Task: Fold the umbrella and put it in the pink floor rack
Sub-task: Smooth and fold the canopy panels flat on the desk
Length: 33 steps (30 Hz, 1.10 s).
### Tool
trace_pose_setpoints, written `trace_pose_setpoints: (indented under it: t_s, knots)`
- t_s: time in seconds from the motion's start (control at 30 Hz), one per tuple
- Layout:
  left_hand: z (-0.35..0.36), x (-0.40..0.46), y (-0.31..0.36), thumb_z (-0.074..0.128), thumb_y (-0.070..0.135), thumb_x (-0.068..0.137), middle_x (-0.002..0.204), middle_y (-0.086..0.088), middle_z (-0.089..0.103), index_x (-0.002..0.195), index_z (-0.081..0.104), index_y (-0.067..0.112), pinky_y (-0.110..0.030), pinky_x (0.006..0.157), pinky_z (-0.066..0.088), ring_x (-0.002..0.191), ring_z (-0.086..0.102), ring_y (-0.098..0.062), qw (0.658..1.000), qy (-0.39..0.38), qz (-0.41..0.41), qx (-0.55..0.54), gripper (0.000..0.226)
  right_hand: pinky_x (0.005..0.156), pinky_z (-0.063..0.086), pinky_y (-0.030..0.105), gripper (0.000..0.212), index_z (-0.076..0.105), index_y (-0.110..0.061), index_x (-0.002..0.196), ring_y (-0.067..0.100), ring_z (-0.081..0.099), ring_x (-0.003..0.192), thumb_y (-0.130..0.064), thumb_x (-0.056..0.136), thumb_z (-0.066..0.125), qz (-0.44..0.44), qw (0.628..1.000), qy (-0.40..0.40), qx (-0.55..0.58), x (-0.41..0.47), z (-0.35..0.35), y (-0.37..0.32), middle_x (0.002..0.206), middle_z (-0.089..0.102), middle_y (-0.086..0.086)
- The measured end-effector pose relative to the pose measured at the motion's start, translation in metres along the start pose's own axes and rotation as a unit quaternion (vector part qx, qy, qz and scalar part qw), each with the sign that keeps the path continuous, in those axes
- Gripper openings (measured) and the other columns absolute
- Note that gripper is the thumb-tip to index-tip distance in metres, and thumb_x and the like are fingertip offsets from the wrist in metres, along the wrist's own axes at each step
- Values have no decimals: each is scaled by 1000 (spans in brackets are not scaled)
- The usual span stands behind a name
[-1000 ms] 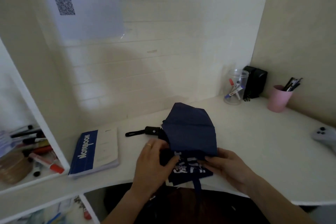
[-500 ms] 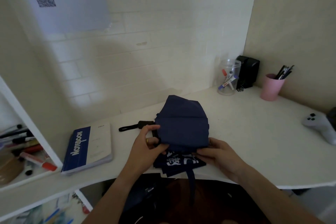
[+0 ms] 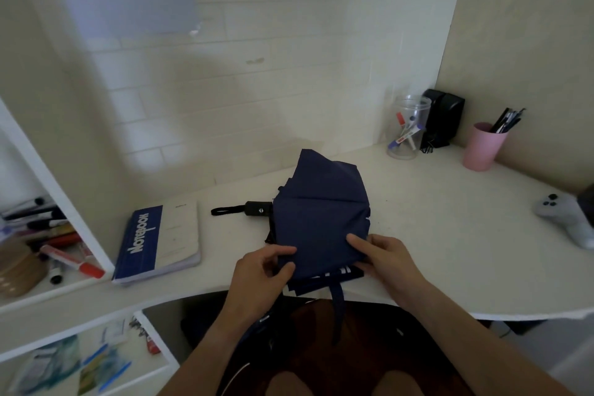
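Your left hand (image 3: 262,270) and right hand (image 3: 382,255) pinch the near edge of the half-folded umbrella (image 3: 321,219) at the counter (image 3: 450,235) edge; loosen either pinch and its pleats may spring apart.

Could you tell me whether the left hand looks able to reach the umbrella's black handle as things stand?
Probably yes: the left hand pinches the umbrella cloth just short of the handle, and only bare desk lies between.

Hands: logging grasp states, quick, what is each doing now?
Left hand: pinching the near edge of the navy blue fabric umbrella canopy.
Right hand: gripping the same canopy's near edge.
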State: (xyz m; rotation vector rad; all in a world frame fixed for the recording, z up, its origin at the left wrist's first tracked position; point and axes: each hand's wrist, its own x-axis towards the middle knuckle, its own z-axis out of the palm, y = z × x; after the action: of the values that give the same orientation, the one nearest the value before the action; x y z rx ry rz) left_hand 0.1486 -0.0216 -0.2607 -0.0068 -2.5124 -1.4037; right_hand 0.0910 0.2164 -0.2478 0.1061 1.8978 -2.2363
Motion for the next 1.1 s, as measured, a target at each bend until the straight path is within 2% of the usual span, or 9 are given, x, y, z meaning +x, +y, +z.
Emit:
trace_pose_setpoints:
  t_s: [0.1, 0.23, 0.43, 0.53, 0.63, 0.73, 0.8, 0.93, 1.1]
  knots:
    - [0, -4, 2, 76, 18, 88, 78, 7, 68, 117, 75, 31, -12, 65, 50, 73, 63, -7, 999, 0, 15, 51, 31, 72, 59, 30, 27, 54, -5, 77, 28, 67, 82, -14, 83, 79, -41, 997, 42, -49, -2, 4, 4, 82, 64, 20]
    - [0, -4, 4, 75, 22, 88, 79, 17, 61, 129, 68, 28, -2, 69, 42, 75, 60, 5, 995, -11, 31, 92, 42, 72, 56, 25, 27, 53, -12, 93, 19, 66, 90, -2, 83, 76, -93, 978, 93, -161, -6, 5, 11, 103, 65, 4]
    - [5, -3, -4, 71, 36, 90, 90, 18, 52, 142, 57, 28, -10, 77, 33, 92, 46, -3, 981, -41, 59, 182, 54, 79, 54, 16, 40, 62, -34, 104, 8, 61, 97, -2, 82, 73, -207, 905, 98, -358, -14, 1, 20, 121, 46, -6]
    - [6, -3, -8, 69, 38, 90, 92, 12, 59, 140, 59, 23, -19, 85, 39, 96, 47, -8, 976, -38, 80, 197, 53, 95, 47, 25, 35, 68, -29, 115, 16, 55, 111, -15, 84, 73, -210, 861, 116, -449, -18, -2, 22, 124, 45, -4]
    - [8, -4, -9, 59, 43, 88, 87, 5, 66, 130, 68, 19, -31, 88, 47, 92, 52, -14, 965, -30, 105, 238, 49, 94, 33, 21, 34, 70, -20, 119, 20, 46, 120, -26, 86, 72, -195, 823, 120, -520, -22, -3, 21, 129, 50, 3]
    - [11, -3, -11, 51, 44, 85, 78, 4, 62, 113, 75, 16, -29, 82, 48, 83, 52, -15, 947, -10, 142, 287, 46, 92, 41, 25, 36, 72, -20, 116, 22, 45, 122, -35, 83, 73, -176, 794, 118, -570, -26, -7, 13, 134, 52, 3]
    - [12, -1, -11, 51, 43, 84, 80, 4, 58, 110, 76, 16, -26, 80, 45, 81, 51, -15, 940, -1, 156, 304, 45, 96, 50, 36, 39, 70, -19, 117, 25, 47, 126, -32, 80, 74, -250, 742, 118, -610, -28, -5, 5, 138, 54, 3]
    - [8, 3, -10, 53, 45, 82, 84, 4, 55, 110, 76, 18, -28, 79, 47, 83, 50, -15, 936, -8, 160, 314, 46, 117, 36, 35, 42, 58, -16, 138, 18, 40, 143, -20, 96, 57, -451, 681, 36, -576, -21, 23, -6, 150, 50, -1]
    - [1, 2, -10, 55, 51, 82, 88, 5, 55, 114, 76, 23, -29, 80, 46, 86, 50, -16, 922, -17, 165, 349, 48, 127, 9, 38, 59, 13, -25, 160, 13, -1, 155, -46, 104, 19, -290, 630, -131, -709, 6, 17, 7, 168, 7, -6]
